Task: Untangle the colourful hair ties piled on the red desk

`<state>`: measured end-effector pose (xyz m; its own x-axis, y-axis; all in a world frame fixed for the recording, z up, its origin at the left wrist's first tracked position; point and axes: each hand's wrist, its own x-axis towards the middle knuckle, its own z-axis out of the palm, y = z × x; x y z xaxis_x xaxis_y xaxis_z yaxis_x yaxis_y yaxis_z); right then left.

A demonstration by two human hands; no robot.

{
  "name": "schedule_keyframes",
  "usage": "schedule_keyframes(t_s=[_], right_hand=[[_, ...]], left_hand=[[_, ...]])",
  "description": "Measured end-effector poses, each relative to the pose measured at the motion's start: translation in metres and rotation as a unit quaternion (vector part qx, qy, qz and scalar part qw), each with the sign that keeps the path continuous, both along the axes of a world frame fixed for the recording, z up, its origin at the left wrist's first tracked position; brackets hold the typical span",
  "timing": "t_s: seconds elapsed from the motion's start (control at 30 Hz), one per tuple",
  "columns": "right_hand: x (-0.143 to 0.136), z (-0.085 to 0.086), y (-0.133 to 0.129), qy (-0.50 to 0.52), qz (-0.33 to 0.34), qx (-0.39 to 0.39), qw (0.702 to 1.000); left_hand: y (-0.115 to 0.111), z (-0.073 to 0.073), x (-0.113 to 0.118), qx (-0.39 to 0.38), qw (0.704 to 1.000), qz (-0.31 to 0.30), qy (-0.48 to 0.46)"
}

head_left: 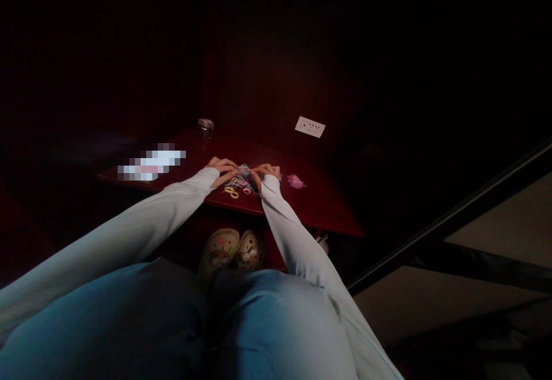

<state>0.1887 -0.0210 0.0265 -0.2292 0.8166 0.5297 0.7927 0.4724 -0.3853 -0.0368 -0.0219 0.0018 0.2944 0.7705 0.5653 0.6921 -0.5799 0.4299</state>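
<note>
A loose pile of small coloured hair ties (243,183) lies on the dark red tabletop between my hands, with yellow, pink and bluish ones among them. From the left, my left hand (222,168) reaches to the pile, its fingers stretched out and its thumb apart, touching the edge. My right hand (268,171) rests at the pile's other side, fingers bent but spread from the thumb. Some of the hair ties are hidden under the fingers. Just right of that hand sits a separate pink clump of thin bands (296,181).
The red table (310,210) stands against a dark wall with a white power socket (310,127). A clear lidded jar (206,128) is at the back left. A bright pixelated flat object (152,164) lies at the left. Below are beige clogs (221,248).
</note>
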Motion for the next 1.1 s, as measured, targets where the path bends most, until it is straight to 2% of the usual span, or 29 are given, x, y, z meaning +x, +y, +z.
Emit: schedule_keyframes(t_s=[0.13,0.43,0.8,1.1], right_hand=[[0.001,-0.003,0.004,0.02,0.009,0.001,1.0],[-0.004,-0.002,-0.004,-0.041,0.073,0.003,0.996],[-0.005,0.005,-0.012,-0.039,0.09,-0.006,0.995],[-0.004,0.004,-0.012,-0.034,0.095,-0.015,0.995]], left_hand=[[0.0,0.0,-0.001,0.012,1.0,0.008,-0.012],[0.022,-0.013,-0.007,0.003,1.0,-0.02,0.011],[0.019,-0.012,-0.006,-0.009,1.0,-0.022,0.004],[0.02,-0.013,-0.005,-0.002,1.0,-0.022,0.003]])
